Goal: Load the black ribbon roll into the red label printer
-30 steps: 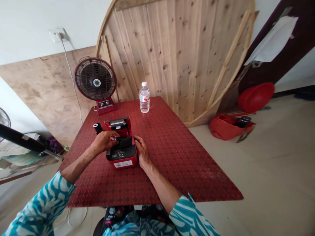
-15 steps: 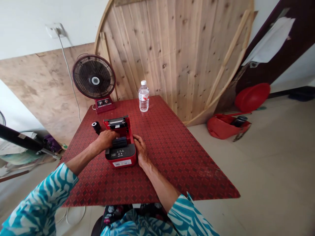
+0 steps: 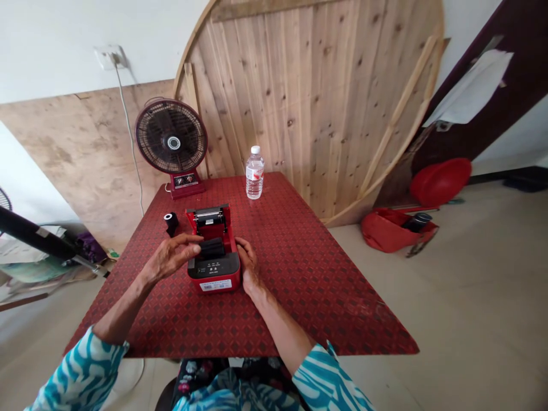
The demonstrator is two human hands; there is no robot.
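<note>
A red and black label printer (image 3: 216, 282) sits on the table with its lid (image 3: 209, 217) raised. Inside its bay lies a dark roll (image 3: 212, 248). My left hand (image 3: 173, 256) is over the printer's left edge, fingers stretched and thumb apart, the thumb tip close by the roll; whether it touches is unclear. Along the printer's right wall, my right hand (image 3: 248, 264) holds the side with bent fingers, partly hidden by the wall. Behind my left hand, a small black roll with a white core (image 3: 171, 221) stands on the table.
The table (image 3: 308, 297) has a red patterned cover. At its back are an electric fan (image 3: 172, 142) and a water bottle (image 3: 254, 177). A round wooden panel (image 3: 317, 103) leans against the wall. On the floor to the right lie a red bag (image 3: 383, 231) and a red basin (image 3: 440, 181).
My left hand has drawn back leftward out of the printer's bay, and its fingers have spread. My right hand stays at the printer's side. The whole view has shifted slightly.
</note>
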